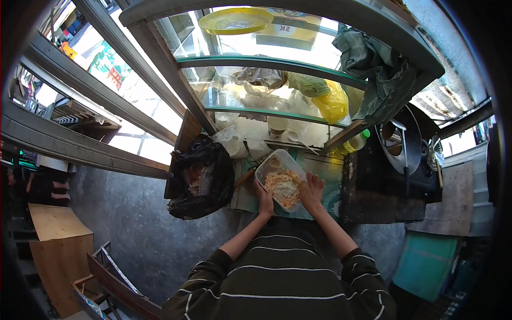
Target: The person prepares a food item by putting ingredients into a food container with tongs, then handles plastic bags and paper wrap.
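A clear plastic tub [260, 172] sits on the counter right in front of me. Inside it is a shredded orange mixture [290, 176] with a heap of white powder [284, 188] on top. My left hand [264, 201] grips the tub's near left side, fingers along its wall. At the opposite side, my right hand [310, 195] has its fingers stretched out and apart beyond the rim, with the thumb side against the tub's edge. Left of the tub, a brown wooden handle [245, 177] lies on the counter.
A black plastic bag [205, 181] stands open at left. Behind the tub are a paper cup [277, 125], a white spoon [302, 141] and a glass display case [266, 63]. A yellow-liquid bottle [354, 143] and a large wok [408, 141] are at right.
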### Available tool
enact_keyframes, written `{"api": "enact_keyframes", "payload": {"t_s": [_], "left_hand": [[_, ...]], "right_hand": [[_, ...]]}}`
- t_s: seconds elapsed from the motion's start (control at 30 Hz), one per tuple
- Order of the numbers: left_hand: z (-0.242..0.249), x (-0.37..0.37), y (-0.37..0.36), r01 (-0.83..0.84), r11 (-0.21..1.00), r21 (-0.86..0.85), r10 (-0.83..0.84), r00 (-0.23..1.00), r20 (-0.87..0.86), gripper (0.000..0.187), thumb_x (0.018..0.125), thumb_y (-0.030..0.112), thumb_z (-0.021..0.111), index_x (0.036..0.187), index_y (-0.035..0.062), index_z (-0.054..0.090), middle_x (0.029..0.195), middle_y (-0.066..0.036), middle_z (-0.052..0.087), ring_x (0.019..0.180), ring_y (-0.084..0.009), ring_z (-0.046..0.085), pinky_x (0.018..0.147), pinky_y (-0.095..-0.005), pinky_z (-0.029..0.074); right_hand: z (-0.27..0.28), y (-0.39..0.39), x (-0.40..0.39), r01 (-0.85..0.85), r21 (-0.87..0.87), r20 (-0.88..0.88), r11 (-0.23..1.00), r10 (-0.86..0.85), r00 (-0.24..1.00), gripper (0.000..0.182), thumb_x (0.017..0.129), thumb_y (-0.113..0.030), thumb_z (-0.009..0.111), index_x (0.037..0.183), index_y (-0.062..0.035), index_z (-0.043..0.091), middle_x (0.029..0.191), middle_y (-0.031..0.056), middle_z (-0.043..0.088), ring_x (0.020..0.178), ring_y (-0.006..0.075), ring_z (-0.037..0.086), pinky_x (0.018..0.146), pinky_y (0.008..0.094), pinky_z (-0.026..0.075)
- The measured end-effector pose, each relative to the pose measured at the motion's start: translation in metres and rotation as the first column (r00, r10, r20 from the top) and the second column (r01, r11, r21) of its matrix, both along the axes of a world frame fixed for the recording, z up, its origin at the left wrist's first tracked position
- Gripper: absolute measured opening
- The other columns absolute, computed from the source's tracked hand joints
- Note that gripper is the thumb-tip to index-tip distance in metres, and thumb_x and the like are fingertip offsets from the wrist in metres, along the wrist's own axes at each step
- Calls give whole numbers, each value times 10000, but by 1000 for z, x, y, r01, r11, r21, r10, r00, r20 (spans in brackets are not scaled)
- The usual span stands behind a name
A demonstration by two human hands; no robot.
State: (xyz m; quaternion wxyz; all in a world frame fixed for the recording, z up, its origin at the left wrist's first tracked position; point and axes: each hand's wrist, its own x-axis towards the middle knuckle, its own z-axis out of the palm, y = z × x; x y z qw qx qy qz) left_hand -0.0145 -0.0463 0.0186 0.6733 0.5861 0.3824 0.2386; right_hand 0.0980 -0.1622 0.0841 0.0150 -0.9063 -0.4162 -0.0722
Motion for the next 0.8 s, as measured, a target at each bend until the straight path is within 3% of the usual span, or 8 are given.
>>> {"api": "enact_keyframes", "payload": {"t_s": [0.07, 0.13, 0.17, 0.23, 0.37, 0.5, 0.57, 0.8], "left_hand": [[1, 0, 2, -14, 994, -109, 22, 997, 79, 701, 704, 64, 439, 1328, 19, 122, 1313, -163, 231, 1240, -260, 211, 1025, -316, 155], [-8, 0, 3, -9, 997, -83, 14, 998, 61, 730, 695, 68, 470, 1331, 19, 116, 1309, -165, 236, 1229, -255, 229, 1020, -317, 167], [-13, -2, 1, 7, 998, -59, -4, 999, 42, 759, 686, 71, 501, 1335, 19, 109, 1305, -167, 241, 1218, -251, 247, 1016, -318, 180], [-2, -3, 1, 64, 997, -40, -64, 998, -5, 808, 696, 113, 538, 1341, 5, 63, 1306, -193, 207, 1219, -290, 221, 1009, -342, 179], [-15, 9, 7, 77, 992, -96, -67, 992, 108, 851, 723, 189, 567, 1352, -1, 27, 1306, -220, 176, 1216, -329, 195, 1007, -362, 167], [-15, 14, 19, 35, 999, -11, -33, 988, 152, 782, 760, 209, 507, 1358, 7, 45, 1339, -212, 162, 1239, -314, 178, 1020, -351, 140], [-43, 20, 23, -4, 983, -181, 88, 886, 455, 708, 784, 193, 424, 1363, 11, 59, 1374, -189, 144, 1266, -284, 160, 1030, -336, 119], [-36, 16, 25, -38, 989, -142, 99, 888, 450, 704, 753, 130, 373, 1362, -1, 44, 1390, -168, 133, 1280, -261, 156, 1037, -330, 111]], "right_hand": [[10, 3, 2, -8, 28, 15, 1000, 8, 1000, 121, 639, -157, 584, 707, -60, 608, 972, 77, 412, 912, 235, 375, 711, 381, 284], [51, 10, 1, 36, 12, -356, 999, -30, 934, 172, 671, -165, 566, 770, -28, 597, 926, 124, 497, 882, 286, 468, 699, 424, 356], [52, 16, 3, 35, 8, -358, 999, -30, 933, 172, 671, -165, 566, 770, -28, 597, 926, 124, 497, 882, 286, 468, 699, 424, 356], [55, 26, 10, 232, -159, -657, 959, -279, 700, 243, 721, -198, 538, 857, 1, 571, 848, 183, 571, 819, 351, 547, 692, 452, 425], [22, 47, 23, 170, -74, -667, 983, -176, 724, 274, 759, -205, 509, 942, -4, 543, 842, 219, 589, 804, 380, 566, 708, 449, 452], [86, 31, 11, 141, -143, -650, 980, -201, 733, 210, 764, -178, 495, 871, -25, 592, 816, 225, 592, 764, 374, 576, 680, 452, 462], [89, 11, 2, 95, -165, -655, 982, -180, 734, 190, 757, -154, 493, 845, -31, 608, 795, 225, 596, 753, 375, 581, 677, 453, 467], [82, -7, -9, 38, -370, -518, 928, -240, 821, 168, 698, -78, 494, 776, -6, 625, 763, 225, 599, 758, 357, 601, 665, 429, 488]]}}
